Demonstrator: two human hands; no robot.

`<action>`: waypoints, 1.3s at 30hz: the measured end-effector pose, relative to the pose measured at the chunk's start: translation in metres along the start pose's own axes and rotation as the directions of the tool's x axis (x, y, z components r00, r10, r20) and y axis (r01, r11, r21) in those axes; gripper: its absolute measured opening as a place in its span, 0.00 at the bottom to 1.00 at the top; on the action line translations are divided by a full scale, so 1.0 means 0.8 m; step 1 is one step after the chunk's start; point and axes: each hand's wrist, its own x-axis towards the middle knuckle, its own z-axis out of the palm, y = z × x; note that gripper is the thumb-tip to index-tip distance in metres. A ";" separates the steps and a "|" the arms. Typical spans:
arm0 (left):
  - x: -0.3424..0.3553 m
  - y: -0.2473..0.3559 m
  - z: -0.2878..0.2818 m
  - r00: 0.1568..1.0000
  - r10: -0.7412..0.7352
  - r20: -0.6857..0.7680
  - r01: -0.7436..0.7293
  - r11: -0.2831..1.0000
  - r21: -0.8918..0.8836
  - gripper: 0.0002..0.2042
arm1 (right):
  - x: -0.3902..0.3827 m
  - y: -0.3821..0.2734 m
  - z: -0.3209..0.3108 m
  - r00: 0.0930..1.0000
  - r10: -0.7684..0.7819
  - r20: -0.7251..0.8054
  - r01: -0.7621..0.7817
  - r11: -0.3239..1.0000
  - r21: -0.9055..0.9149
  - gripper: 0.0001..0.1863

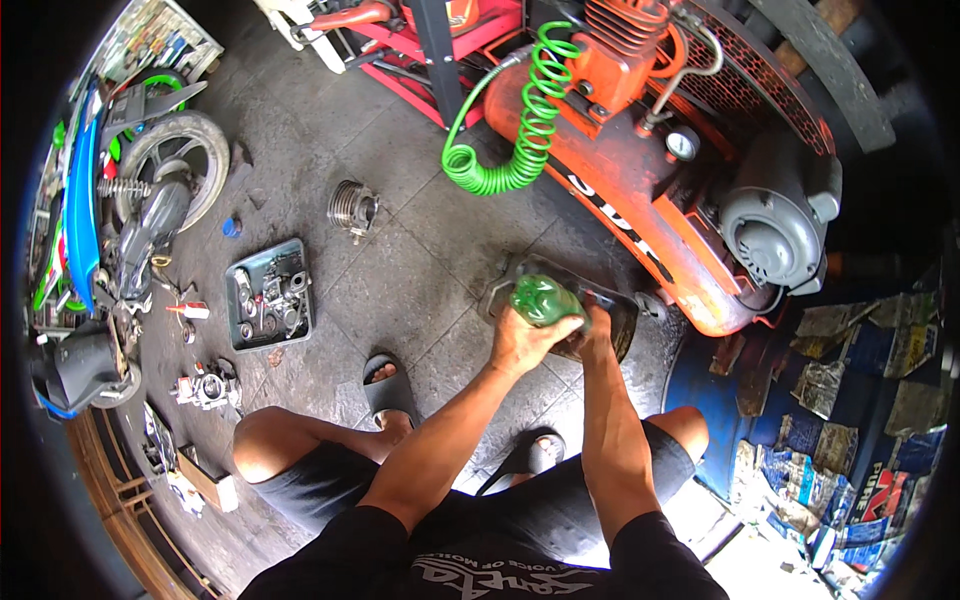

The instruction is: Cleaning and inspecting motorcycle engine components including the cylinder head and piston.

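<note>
My left hand [528, 338] is wrapped round a green see-through plastic bottle [545, 298], held tilted over a dark, shallow pan [622, 345] on the floor. Close beside the bottle, my right hand [597, 325] is closed, its fingers pointing down towards the pan. What it grips is hidden behind the hand and blurred. The bottle and both hands cover much of the pan's inside.
An orange air compressor [600, 215] with a coiled green hose [535, 140] stands ahead right. A finned engine cylinder [352, 208], a tray of metal parts [238, 325] and a carburetor-like part [208, 385] lie left. A partly dismantled motorcycle [150, 215] is far left, a blue drum [700, 400] right.
</note>
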 end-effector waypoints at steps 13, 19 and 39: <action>0.050 -0.005 0.064 0.936 0.067 0.345 -0.209 0.895 0.394 0.31 | -0.125 -0.074 -0.045 0.528 -0.744 0.410 0.844 0.405 -0.351 0.33; 0.070 -0.124 0.036 0.714 -0.612 0.340 0.595 0.275 -0.755 0.39 | -0.241 -0.097 -0.046 0.481 -0.817 0.318 0.875 0.423 -0.238 0.27; 0.065 -0.165 0.098 0.463 -0.868 0.180 0.614 0.167 -0.772 0.15 | -0.286 -0.074 -0.060 0.462 -0.795 0.393 0.887 0.411 -0.210 0.31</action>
